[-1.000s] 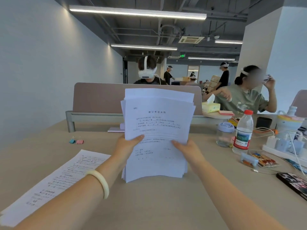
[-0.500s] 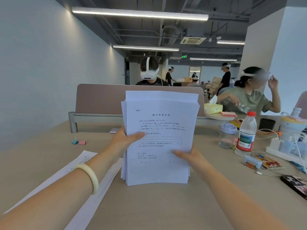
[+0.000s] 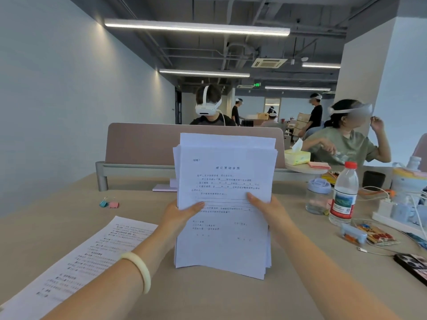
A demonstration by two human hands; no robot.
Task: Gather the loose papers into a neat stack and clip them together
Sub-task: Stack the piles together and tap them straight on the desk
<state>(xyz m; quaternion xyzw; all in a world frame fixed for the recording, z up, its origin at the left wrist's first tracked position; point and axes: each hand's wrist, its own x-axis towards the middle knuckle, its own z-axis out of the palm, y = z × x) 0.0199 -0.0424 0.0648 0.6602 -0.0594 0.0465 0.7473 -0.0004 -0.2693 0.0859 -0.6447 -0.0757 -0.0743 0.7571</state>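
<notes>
We now grip the paper stack (image 3: 223, 211) upright between both hands, left hand (image 3: 179, 214) and right hand (image 3: 268, 212) clamped on its sides, higher than before; its bottom edges look uneven, so tapping square remains, we judge.

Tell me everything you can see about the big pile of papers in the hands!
The stack of papers is white, with black printed text on the front sheet. It stands upright, its bottom edge on the tan desk. The left hand and right hand grip its sides. The sheets are not lined up yet: back ones stick out on top.
</notes>
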